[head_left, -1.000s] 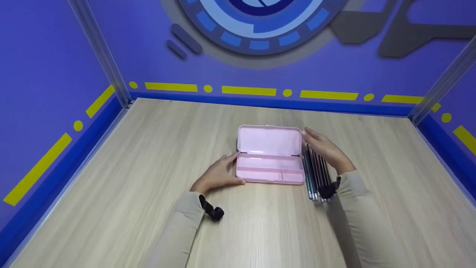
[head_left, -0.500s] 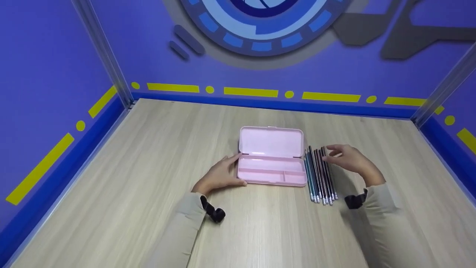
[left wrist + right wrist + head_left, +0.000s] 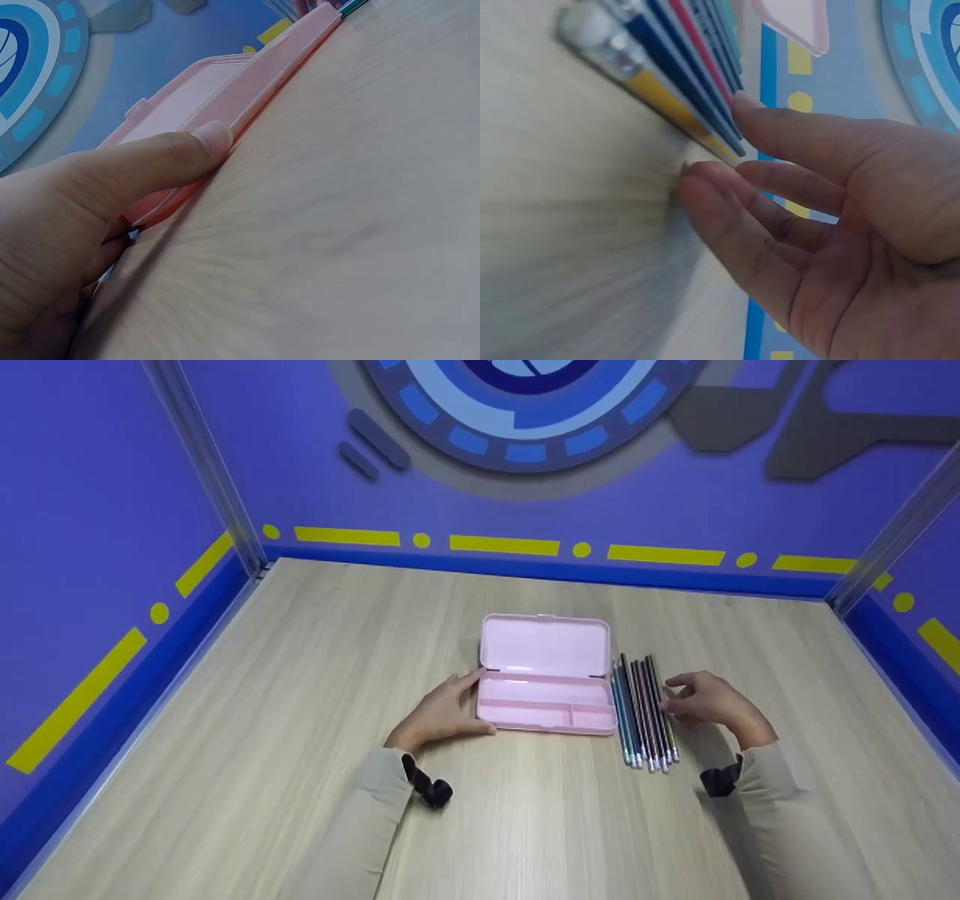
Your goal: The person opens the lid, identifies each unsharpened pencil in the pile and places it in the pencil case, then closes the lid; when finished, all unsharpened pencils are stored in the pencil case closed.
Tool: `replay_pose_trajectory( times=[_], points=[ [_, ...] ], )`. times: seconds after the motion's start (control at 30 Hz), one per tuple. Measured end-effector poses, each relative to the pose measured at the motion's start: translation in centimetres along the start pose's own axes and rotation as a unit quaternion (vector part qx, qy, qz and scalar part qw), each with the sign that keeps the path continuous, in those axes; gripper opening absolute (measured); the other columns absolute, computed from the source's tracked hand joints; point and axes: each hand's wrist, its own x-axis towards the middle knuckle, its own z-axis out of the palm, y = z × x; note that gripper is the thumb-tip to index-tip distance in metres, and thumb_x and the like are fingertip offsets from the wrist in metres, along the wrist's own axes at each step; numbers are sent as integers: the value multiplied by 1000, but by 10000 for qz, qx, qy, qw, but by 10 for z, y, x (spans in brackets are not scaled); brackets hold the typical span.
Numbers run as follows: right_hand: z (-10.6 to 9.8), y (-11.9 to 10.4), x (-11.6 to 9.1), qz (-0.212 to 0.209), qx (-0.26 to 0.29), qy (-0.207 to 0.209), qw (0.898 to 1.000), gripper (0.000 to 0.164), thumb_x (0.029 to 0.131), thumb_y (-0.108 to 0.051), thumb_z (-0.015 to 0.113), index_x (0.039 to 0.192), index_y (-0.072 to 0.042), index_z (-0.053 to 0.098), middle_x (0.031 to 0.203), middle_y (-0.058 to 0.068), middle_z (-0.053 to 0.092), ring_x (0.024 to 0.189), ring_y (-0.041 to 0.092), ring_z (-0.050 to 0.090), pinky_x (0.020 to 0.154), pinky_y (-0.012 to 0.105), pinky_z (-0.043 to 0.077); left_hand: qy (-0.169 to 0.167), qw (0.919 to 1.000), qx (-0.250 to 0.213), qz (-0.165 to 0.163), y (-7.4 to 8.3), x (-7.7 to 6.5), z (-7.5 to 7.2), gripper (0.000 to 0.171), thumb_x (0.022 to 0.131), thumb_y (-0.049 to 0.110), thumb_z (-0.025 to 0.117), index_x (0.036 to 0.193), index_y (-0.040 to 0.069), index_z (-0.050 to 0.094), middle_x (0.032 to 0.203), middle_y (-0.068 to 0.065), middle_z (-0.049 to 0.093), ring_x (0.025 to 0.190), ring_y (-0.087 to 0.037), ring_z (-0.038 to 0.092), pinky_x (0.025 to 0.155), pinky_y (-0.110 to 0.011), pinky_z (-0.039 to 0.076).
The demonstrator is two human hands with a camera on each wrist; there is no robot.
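Note:
A pink plastic pencil case lies unfolded in the middle of the table, its lid tipped back and its compartments bare. My left hand holds the case's left end; in the left wrist view the thumb lies along the front wall of the case. Just right of the case lies a row of pencils, eraser ends toward me. Beside the rightmost pencil is my right hand. In the right wrist view its thumb tip is at the pencils, its fingers loosely bent with nothing between them; contact is unclear.
The wood-grain table is bounded by blue-purple panels at the back and both sides. Metal posts stand at the back corners. A black wrist camera is strapped to each sleeve.
My right hand has left the right edge of the case lid and moved right and toward me, to the right side of the pencils. The left hand stays on the case.

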Motion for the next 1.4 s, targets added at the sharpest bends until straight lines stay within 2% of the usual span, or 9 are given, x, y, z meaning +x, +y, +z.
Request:
replay_pose_trajectory(
  times=[0.2,0.43,0.73,0.93,1.4],
  points=[
    [4,7,1,120,210,30,9997,63,88,-15,68,133,19,41,100,23,65,74,13,65,66,31,58,-4,10000,-5,-1,-1,0,2,104,66,45,85,152,21,31,155,-11,34,144,-42,21,116,-56,22],
    [7,7,2,188,308,38,9993,58,86,-9,66,132,20,42,89,15,68,68,12,64,63,30,57,-39,9999,-21,-105,-3,-2,2,104,66,45,85,152,23,31,155,-13,31,145,-42,19,116,-57,21],
    [13,0,4,301,308,284,9987,59,86,-8,65,134,17,41,86,14,66,67,12,64,62,30,58,18,10000,12,-70,-5,-2,1,103,66,46,84,152,22,31,155,-11,32,145,-42,18,116,-57,22],
    [11,1,4,341,270,266,9987,61,84,-8,63,135,17,41,76,6,63,63,10,60,60,29,57,-6,9999,10,-113,-4,-2,2,104,66,47,84,152,22,30,156,-10,32,145,-41,18,117,-55,21],
    [1,6,4,201,605,97,9979,65,84,-11,64,137,18,38,90,13,67,69,11,63,64,30,59,4,9998,-9,-195,0,0,1,106,63,48,86,152,26,30,155,-18,29,145,-41,19,116,-57,20]
  ],
)
